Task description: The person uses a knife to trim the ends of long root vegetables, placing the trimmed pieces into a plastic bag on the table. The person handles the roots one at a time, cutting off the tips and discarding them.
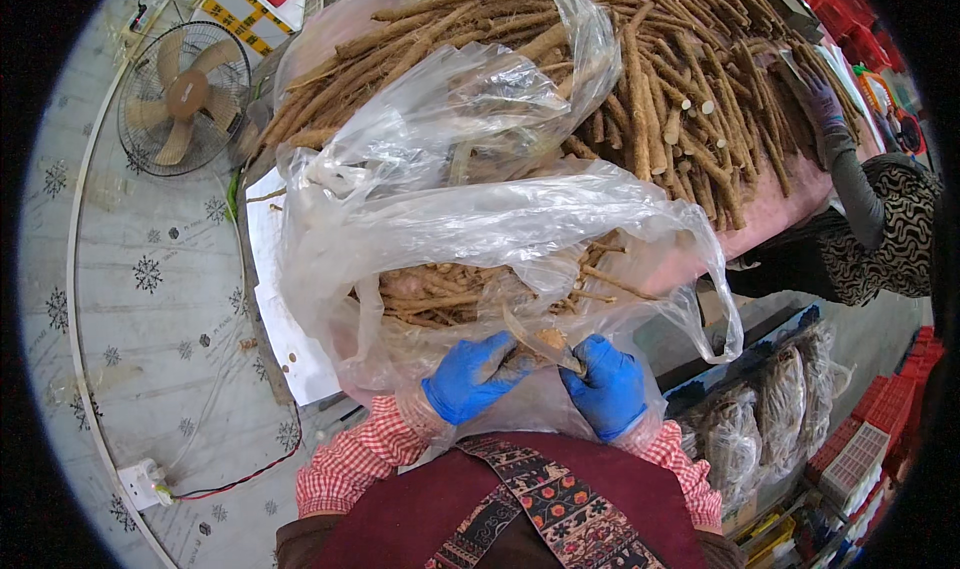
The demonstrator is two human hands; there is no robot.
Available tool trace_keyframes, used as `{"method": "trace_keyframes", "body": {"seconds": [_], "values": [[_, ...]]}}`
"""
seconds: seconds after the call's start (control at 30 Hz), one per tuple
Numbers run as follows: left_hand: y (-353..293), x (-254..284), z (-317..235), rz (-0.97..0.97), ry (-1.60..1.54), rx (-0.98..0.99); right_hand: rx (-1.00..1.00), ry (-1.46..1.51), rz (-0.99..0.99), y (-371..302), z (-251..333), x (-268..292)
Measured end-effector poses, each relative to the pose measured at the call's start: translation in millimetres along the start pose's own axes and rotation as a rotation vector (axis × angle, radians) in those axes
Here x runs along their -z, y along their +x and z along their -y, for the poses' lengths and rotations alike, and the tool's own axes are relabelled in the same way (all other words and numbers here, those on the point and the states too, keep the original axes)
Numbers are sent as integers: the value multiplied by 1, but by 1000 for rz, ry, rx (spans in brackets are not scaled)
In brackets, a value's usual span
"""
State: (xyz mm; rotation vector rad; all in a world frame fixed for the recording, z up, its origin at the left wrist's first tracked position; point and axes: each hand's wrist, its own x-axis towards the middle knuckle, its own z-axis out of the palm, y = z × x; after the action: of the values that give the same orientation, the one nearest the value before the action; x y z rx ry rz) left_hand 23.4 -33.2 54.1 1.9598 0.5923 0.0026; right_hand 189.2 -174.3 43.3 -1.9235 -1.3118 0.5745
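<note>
Blue rubber gloves cover both hands, low in the middle of the view. The left hand (468, 376) and the right hand (607, 386) each pinch an end of one short brown root piece (545, 345), which sits between them, right in front of the person's chest. Above it, at 12 o'clock, a thin see-through plastic bag (450, 219) lies all crinkly and shiny (more skinny roots show inside it). Past the bag a big pile of long roots (680, 79), rough, hairy and stick-shaped, covers a table with a pink cloth (780, 204). At 2 o'clock another person's gloved hand (822, 101) rests on that pile. A round fan (184, 97) stands at 10 o'clock on a grey floor with snowflake shapes (140, 289). At 4 o'clock packed bags of roots (760, 419) lie low down, with red crates (880, 409) beside them.
</note>
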Motion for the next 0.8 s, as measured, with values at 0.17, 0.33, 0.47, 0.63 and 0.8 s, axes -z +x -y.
{"method": "trace_keyframes", "body": {"seconds": [0.17, 0.33, 0.47, 0.63, 0.8], "values": [[-17, 26, 1, 11, -39, -137, -441, -15, 194, 8, -68, -36], [8, 20, 5, -442, -1064, 487, -649, 522, 270, 4, -59, -27], [26, 41, 12, -336, -1270, 322, -692, 765, 301, 8, 4, -11], [53, 28, 9, -580, -1433, 362, -583, 858, 453, 0, 23, -16], [63, -7, 7, -643, -1343, 232, -648, 787, 475, -5, 22, 7]]}}
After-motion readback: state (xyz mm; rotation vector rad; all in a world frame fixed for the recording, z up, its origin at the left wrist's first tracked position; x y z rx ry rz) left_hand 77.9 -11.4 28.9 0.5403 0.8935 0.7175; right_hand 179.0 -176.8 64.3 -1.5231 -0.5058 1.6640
